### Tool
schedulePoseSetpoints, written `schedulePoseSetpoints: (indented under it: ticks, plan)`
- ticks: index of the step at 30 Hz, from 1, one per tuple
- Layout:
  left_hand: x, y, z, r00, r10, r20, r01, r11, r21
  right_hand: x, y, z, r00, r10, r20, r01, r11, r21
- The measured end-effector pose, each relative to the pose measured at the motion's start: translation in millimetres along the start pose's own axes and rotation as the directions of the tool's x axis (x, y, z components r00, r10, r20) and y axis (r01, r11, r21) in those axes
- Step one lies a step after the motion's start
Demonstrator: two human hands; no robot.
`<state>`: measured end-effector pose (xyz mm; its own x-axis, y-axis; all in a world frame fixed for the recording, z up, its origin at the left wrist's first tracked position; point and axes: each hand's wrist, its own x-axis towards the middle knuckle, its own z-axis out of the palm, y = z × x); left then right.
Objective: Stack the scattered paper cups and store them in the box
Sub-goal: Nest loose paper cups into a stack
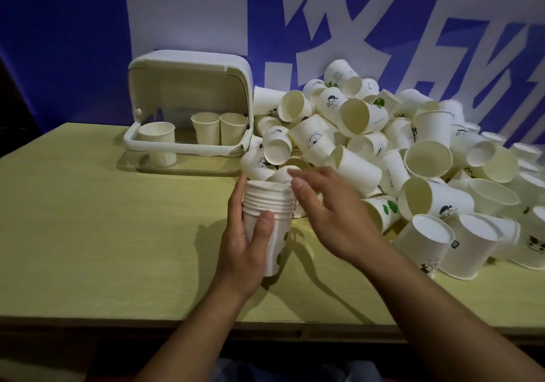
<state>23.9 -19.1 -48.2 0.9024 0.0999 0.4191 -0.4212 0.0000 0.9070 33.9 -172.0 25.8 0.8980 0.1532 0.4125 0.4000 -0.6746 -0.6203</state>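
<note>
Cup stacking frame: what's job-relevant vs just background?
Job:
- nested stack, gripped by left hand
- right hand, reaching at the loose cup pile
- open box, cup stacks inside

Background:
- table
- blue banner

This looks like a staged recording or demonstration spot, not a home or a kitchen. A large blue banner (pixel 88 27) with huge white characters (pixel 324 21) fills the whole far wall, of the kind hung at an event or a promotional stand. In front of it stands a plain desk (pixel 103 234) of pale yellow-green board with a raw wooden front edge, bare of any household things. On its right side lies a big heap of printed white paper cups (pixel 383 145), far more than a household would use, and at far left a white plastic box (pixel 188 110) with its lid flipped up.
</note>
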Motion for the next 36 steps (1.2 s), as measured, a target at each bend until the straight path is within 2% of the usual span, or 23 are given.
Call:
schedulePoseSetpoints:
  ticks: [2, 4, 7, 10, 15, 17, 21, 23, 26, 29, 36]
  plan:
    - [-1.1, 0.2, 0.3, 1.0, 0.002, 0.017, -0.002, 1.0, 0.011, 10.4, 7.2, -15.9, 0.995, -0.035, -0.098, 0.02, 0.989, -0.148]
    - [-2.1, 1.0, 0.1, 1.0, -0.002, 0.028, 0.002, 1.0, 0.006, 23.2, 18.1, -32.1, 0.991, -0.022, -0.133, -0.019, 0.954, -0.299]
    - [-3.0, 4.0, -0.5, 0.999, -0.004, 0.038, 0.004, 1.0, -0.006, 39.6, 33.5, -47.0, 0.988, 0.125, -0.086, -0.15, 0.882, -0.447]
    - [-3.9, 6.8, 0.5, 0.998, -0.013, 0.054, 0.014, 1.0, -0.02, 48.2, 44.1, -48.7, 0.974, 0.224, -0.03, -0.214, 0.866, -0.452]
    - [-3.3, 6.8, -0.1, 0.996, -0.029, 0.086, 0.029, 1.0, 0.006, 45.9, 43.4, -44.6, 0.986, 0.137, -0.091, -0.164, 0.877, -0.453]
    - [-3.2, 4.9, 0.0, 0.993, -0.032, 0.113, 0.029, 0.999, 0.027, 43.2, 38.9, -47.7, 0.985, 0.077, -0.156, -0.134, 0.908, -0.396]
    - [-4.0, 1.4, 2.0, 0.989, -0.01, 0.147, -0.001, 0.997, 0.072, 30.7, 19.5, -53.7, 0.966, 0.066, -0.249, -0.073, 0.997, -0.019]
    - [-4.8, 0.9, 3.1, 0.988, 0.011, 0.156, -0.025, 0.996, 0.091, 20.2, 7.6, -51.8, 0.967, 0.092, -0.236, -0.058, 0.987, 0.147]
    - [-6.5, 1.1, 3.6, 0.982, 0.025, 0.187, -0.044, 0.994, 0.096, 4.4, -2.7, -37.9, 0.984, 0.102, -0.143, -0.059, 0.959, 0.278]
    - [-6.2, 1.3, 3.0, 0.982, 0.023, 0.188, -0.041, 0.995, 0.09, -6.1, -2.1, -18.4, 0.994, 0.089, -0.07, -0.068, 0.961, 0.268]
    - [-2.6, 3.3, 0.7, 0.997, 0.003, 0.077, -0.005, 1.0, 0.022, -18.1, 6.1, 1.7, 0.994, 0.093, 0.063, -0.097, 0.993, 0.072]
